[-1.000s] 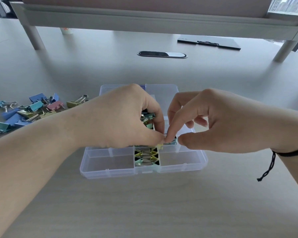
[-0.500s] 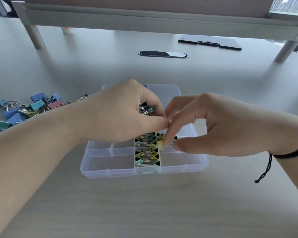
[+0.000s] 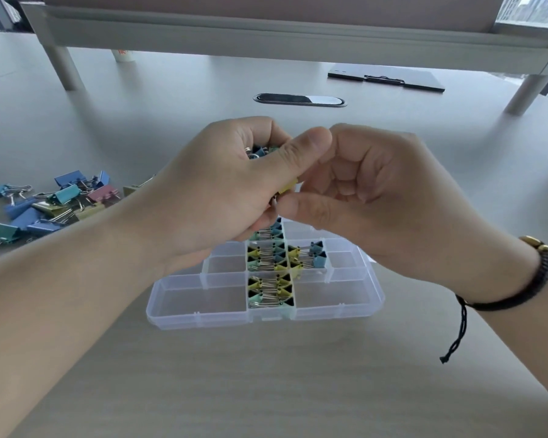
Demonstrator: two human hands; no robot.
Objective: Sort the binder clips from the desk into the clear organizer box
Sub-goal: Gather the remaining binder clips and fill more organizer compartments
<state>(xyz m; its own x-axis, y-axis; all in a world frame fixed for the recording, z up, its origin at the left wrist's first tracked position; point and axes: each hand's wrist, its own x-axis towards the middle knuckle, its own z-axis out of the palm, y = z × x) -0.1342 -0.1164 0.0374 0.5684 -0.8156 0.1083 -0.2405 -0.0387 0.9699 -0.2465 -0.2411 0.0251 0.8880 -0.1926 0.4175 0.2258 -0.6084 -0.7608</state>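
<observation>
Yellow clip [image 3: 288,188] pinched between left hand [image 3: 215,197] and right hand [image 3: 377,197] fingers, frame centre; organizer box [image 3: 203,314] directly below; left also clutching spare clips [image 3: 260,151].

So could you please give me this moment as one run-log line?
left hand: holds small clips | right hand: pinches yellow binder clip | clear plastic organizer box: middle compartments filled | pile of larger coloured clips: on desk

Both forearms bare, no sleeves – R wrist wears black braided cord bracelet [image 3: 533,281] w/ gold bead, loose knotted tail.
</observation>
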